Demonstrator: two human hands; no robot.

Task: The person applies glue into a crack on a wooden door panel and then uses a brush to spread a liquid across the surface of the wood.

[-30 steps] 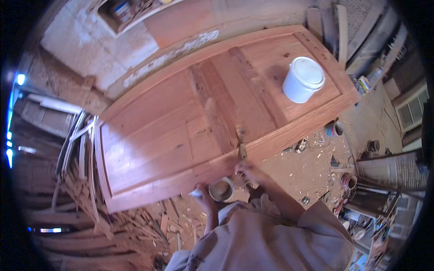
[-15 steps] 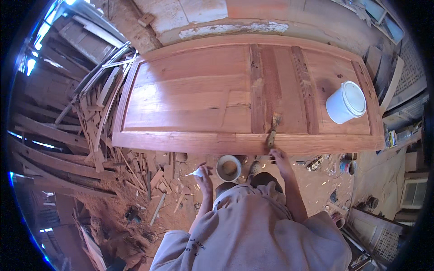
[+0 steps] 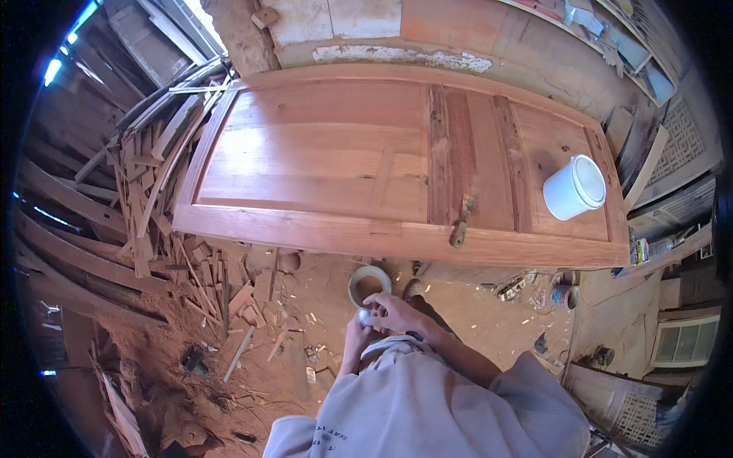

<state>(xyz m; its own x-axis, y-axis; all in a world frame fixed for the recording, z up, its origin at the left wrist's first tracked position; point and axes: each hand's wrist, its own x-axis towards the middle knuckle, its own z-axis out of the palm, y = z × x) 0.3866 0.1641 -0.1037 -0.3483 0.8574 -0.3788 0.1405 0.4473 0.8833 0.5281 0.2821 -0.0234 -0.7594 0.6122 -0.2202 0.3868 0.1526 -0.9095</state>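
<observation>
My left hand (image 3: pixel 356 334) is closed round a small white object (image 3: pixel 363 314), its kind too small to make out. Over it my right hand (image 3: pixel 395 313) reaches in from the side, fingers bent and touching the object. Both hands are close together in front of my body, just nearer than a pale bucket (image 3: pixel 385 276) on the floor with brownish contents. A paintbrush (image 3: pixel 462 221) lies by itself on the near part of a reddish wooden panelled door (image 3: pixel 321 229), its handle toward me. On the door's right part stands a white lidded bucket (image 3: pixel 569 192).
Stacked timber strips and offcuts (image 3: pixel 153 175) crowd the left side. Sawdust and wood scraps (image 3: pixel 237 305) litter the floor. A paint tin (image 3: pixel 565 296) stands on the floor at right. A wall (image 3: pixel 450 27) runs behind the door, and a shelf (image 3: pixel 664 252) holds small containers at right.
My right hand has moved away from the paintbrush handle, left to the small white object in my left hand. The left hand has come in nearer my body. The view has shifted slightly.
</observation>
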